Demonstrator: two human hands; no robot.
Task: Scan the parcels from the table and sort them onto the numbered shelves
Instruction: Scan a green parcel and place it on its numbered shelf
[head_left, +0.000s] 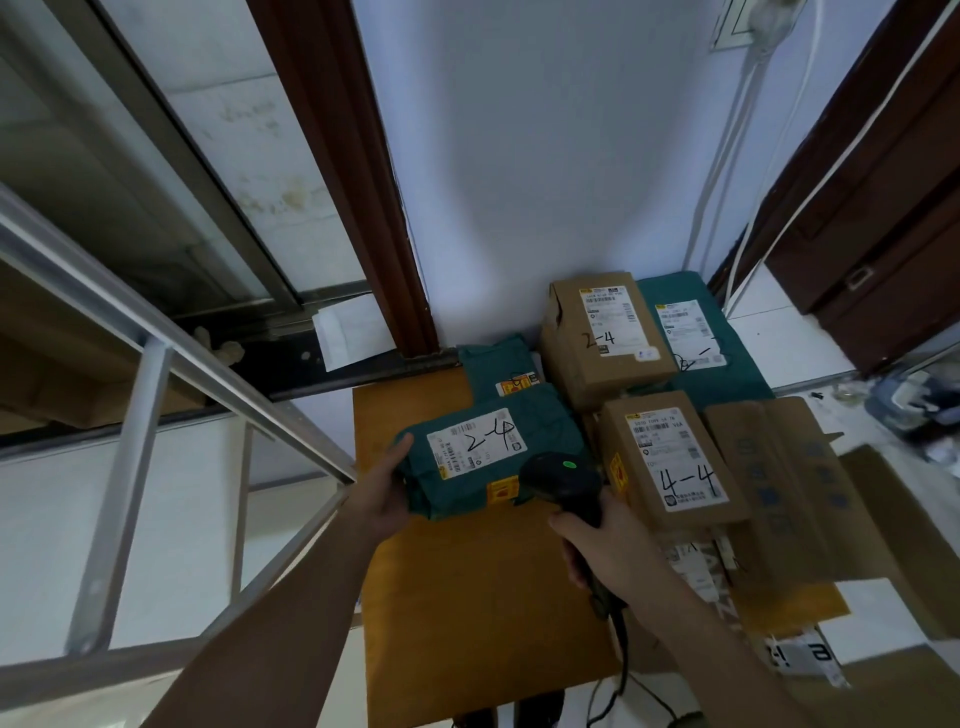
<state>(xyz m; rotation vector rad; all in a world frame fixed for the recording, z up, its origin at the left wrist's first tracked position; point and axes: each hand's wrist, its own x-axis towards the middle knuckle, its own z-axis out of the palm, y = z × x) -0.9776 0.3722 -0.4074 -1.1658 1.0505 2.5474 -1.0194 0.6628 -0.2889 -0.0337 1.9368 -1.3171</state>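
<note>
Pale walls enclose a small wooden table. At its left edge, the left hand grips the green "2-4" mailer, label upward for reading. Right hand clamps the barcode scanner, aimed at that label.

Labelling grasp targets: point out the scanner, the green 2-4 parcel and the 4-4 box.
scanner (563, 480), head view, top of its black head.
green 2-4 parcel (545, 431), head view, bare green wrap right of label.
4-4 box (670, 452), head view, its white label.
</note>
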